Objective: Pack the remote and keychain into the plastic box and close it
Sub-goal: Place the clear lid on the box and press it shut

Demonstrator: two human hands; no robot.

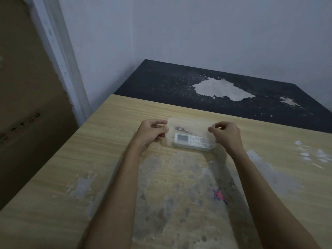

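Left hand [150, 131] fingers [158, 129] curled, pinching left end of plastic box [191, 133]. Right hand [227, 134] fingers [212, 129] likewise pinched on right end. Box lay between hands, long axis left-right, both hands equally near. Remote [190, 140] inside box, along near wall; keychain [181, 130] inside, behind remote. Lid over box; whether snapped home, could not tell. Forearms reached forward, slightly converging over worn desk [107, 159]. Judged step: pressing lid shut.

One box [190, 123], one remote [189, 140], one keychain [181, 130].
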